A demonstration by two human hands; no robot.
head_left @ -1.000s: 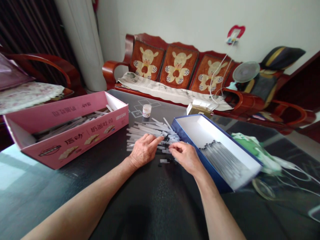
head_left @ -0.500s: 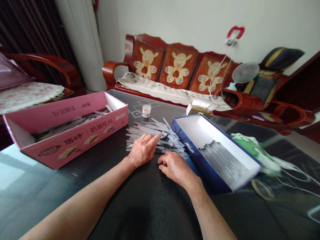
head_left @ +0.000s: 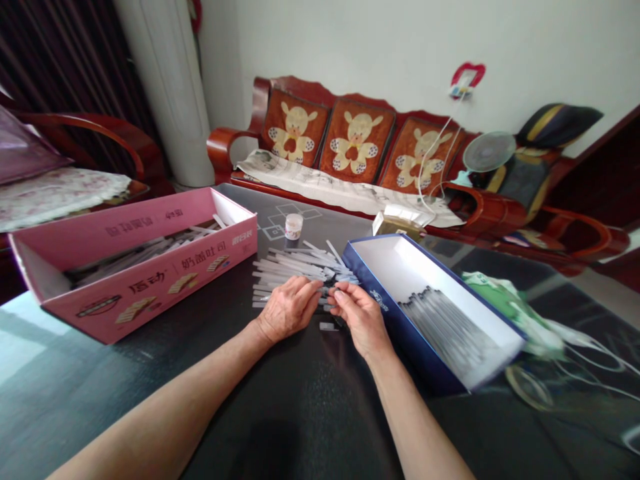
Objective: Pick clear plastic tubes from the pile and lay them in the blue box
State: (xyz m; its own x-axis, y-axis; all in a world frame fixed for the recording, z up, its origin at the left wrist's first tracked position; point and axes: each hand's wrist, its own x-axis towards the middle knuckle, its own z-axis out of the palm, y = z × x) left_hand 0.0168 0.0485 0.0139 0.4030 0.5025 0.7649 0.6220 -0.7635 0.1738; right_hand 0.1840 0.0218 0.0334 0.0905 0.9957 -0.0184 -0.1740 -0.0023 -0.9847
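Observation:
Over the near edge of a loose pile of whitish translucent sticks (head_left: 283, 267), my two hands meet with their fingertips close together. My left hand (head_left: 291, 308) is closed, thumb and forefinger pinched at its right end. My right hand (head_left: 361, 317) is also closed in a pinch, facing it. Something small and dark-grey shows between the fingertips, too small to name. Dark bits lie among the sticks. A short clear piece (head_left: 329, 327) lies on the table just below the hands. To the right, a blue box (head_left: 367, 283) with a white inside holds a row of thin grey dark-tipped sticks (head_left: 445, 327).
A long pink box (head_left: 165, 283) with more sticks stands at the left. Behind the pile is a small white tub (head_left: 293, 227). A gold box (head_left: 400, 223), a green-and-white bag (head_left: 505, 297) and white cables lie beyond and right of the blue box on the dark table (head_left: 280, 413).
My right hand has lifted from the table and turned, bringing its fingertips to my left hand's. My left forefinger, stretched out before, is now bent into a pinch. The clear piece is uncovered.

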